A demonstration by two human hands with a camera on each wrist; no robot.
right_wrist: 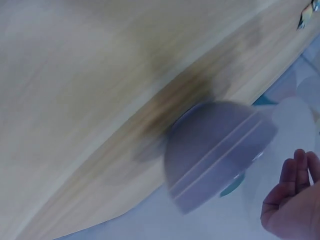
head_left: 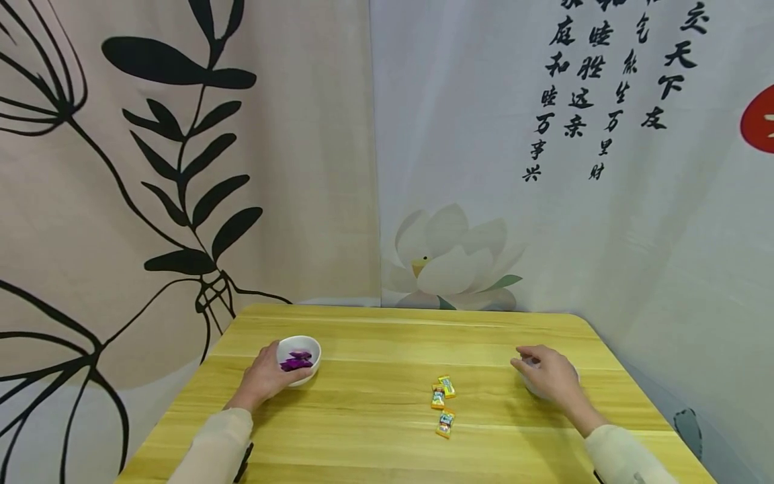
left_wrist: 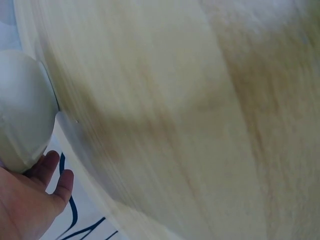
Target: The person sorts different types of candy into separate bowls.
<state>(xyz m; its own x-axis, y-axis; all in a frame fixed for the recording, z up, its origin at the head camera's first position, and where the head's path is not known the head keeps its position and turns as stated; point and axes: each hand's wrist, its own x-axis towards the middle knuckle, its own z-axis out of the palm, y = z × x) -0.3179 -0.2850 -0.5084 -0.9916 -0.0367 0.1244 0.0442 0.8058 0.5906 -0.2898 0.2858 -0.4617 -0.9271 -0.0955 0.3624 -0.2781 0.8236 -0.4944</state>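
Note:
At the table's left side, my left hand [head_left: 268, 375] holds a white bowl [head_left: 316, 351] by its rim, with the thumb along the near side. Several purple-wrapped pieces [head_left: 296, 363], probably candies, lie inside. In the left wrist view only the outside of that bowl [left_wrist: 24, 107] shows. Over on the right, my right hand [head_left: 551, 378] hovers above a second bowl [head_left: 532, 388], covering most of it. The right wrist view shows this bowl [right_wrist: 215, 155] apart from my loosely bent fingers [right_wrist: 300, 172]; nothing is visible between them. The second bowl's contents are hidden.
Three small yellow wrapped candies [head_left: 445, 423] lie on the wooden table [head_left: 375, 349] between the bowls, nearer the right one. Behind the table's far edge hangs a printed curtain [head_left: 326, 168] with plants, a lotus and writing.

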